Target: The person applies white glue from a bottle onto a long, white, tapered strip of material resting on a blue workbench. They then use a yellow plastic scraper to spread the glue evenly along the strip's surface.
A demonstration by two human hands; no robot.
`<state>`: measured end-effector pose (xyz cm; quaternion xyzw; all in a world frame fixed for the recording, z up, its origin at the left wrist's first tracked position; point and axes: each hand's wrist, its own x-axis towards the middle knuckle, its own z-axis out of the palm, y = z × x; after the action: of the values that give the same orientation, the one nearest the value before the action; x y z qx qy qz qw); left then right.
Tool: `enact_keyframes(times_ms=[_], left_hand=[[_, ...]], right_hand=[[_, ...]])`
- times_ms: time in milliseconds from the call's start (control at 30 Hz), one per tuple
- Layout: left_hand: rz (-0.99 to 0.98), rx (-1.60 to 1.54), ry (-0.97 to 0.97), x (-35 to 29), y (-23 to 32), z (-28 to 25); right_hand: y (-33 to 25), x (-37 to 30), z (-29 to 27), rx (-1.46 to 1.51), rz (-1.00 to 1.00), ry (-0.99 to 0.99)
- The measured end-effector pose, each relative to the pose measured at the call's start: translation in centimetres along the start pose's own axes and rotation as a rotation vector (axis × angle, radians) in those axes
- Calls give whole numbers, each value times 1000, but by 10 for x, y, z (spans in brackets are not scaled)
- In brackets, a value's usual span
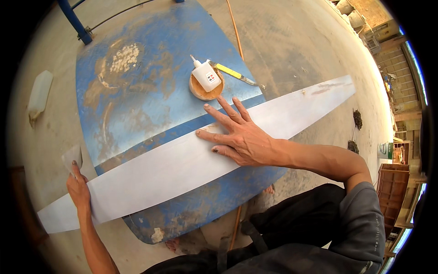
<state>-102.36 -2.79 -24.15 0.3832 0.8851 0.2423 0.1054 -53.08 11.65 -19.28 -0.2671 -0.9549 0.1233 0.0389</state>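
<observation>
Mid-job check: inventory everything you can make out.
tapered board: one, white, across the middle
panel: one, stained blue, under the board
bowl: one, brown, on the panel
bottle: one, white, in the bowl
knife: one, yellow handle, right of bottle
container: one, white, far left
post: one, blue, upper left
thin rod: two stretches, orange, top and bottom
clumps: two, dark, right side
bucket: one, green, far right
wooden unit: one, brown, far right
floor: one, grey-tan, around the panel
scraper: one, pale, lower left
trousers: one pair, black, lower right
left hand: one, bare, holding the scraper
right hand: one, bare, spread on the board
</observation>
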Motion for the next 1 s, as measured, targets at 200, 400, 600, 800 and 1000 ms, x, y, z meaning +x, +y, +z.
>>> enact_keyframes(times_ms=[200, 400, 600, 800, 1000], left_hand=[[33, -5, 16, 0, -7, 2], [7, -14, -7, -1, -3, 0], [-1, -22, 8, 1, -7, 2], [-8, -26, 15, 0, -6, 2], [0, -5, -4, 0, -6, 2]], right_hand=[[-1, 7, -3, -38, -32, -17], [4, -16, -17, -129, 78, -140], [-10, 4, -8, -78, -9, -124], [-6, 1, -5, -51, -32, -48], [-10, 1, -4, -102, -48, -96]])
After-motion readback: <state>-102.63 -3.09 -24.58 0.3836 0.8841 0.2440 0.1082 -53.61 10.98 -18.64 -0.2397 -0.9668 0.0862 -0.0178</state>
